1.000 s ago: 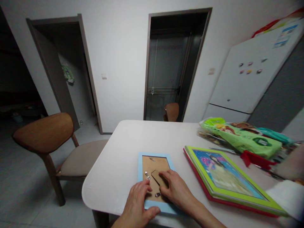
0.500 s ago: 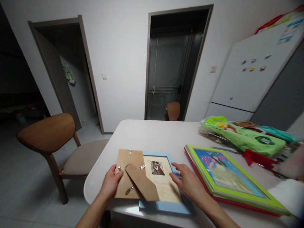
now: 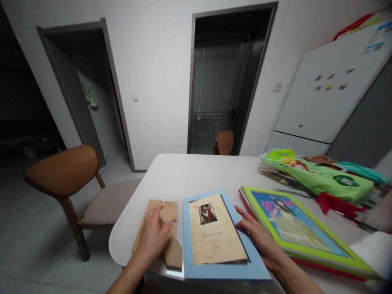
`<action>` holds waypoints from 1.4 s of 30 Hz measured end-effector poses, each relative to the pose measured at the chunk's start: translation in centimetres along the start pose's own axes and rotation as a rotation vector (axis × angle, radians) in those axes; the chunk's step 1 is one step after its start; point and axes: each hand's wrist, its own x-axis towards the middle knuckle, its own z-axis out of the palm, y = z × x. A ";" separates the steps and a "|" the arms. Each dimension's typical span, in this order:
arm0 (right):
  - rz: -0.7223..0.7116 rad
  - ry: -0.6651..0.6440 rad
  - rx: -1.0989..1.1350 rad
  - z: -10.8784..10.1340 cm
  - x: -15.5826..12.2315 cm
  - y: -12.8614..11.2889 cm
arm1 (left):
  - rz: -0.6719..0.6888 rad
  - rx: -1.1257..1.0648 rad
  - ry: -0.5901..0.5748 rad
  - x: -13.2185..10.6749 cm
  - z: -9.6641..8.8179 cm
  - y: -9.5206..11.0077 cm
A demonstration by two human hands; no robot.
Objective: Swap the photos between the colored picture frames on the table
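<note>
A light blue picture frame [image 3: 191,269] lies face down at the near edge of the white table [image 3: 196,171], with a cream paper insert [image 3: 214,237] showing inside it. Left of the frame lies its brown backing board [image 3: 168,212] with a fold-out stand and metal clips. My left hand [image 3: 153,237] rests flat on the board, fingers stretched. My right hand [image 3: 260,239] lies against the frame's right edge, fingers extended toward its top right corner.
A green-framed picture [image 3: 290,222] stacked on a red one lies right of the blue frame. Behind it are a green packet [image 3: 318,175] and a red item [image 3: 337,204]. A wooden chair [image 3: 67,175] stands left of the table; a white fridge [image 3: 321,106] stands right.
My left hand lifted the backing board off the frame and laid it on the table to the left. The paper insert is now uncovered. My right hand moved to the frame's right edge.
</note>
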 end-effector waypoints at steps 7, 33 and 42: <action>-0.029 -0.039 0.211 1.5 -2.2 -3.1 | 0.494 -0.013 -0.256 -4.1 6.7 9.9; -0.468 0.247 -0.745 1.2 1.1 3.1 | 0.173 0.407 -0.072 -2.6 0.2 -1.1; -0.069 -0.198 0.204 9.2 0.6 -0.2 | 0.361 0.230 -0.284 -4.1 3.5 1.2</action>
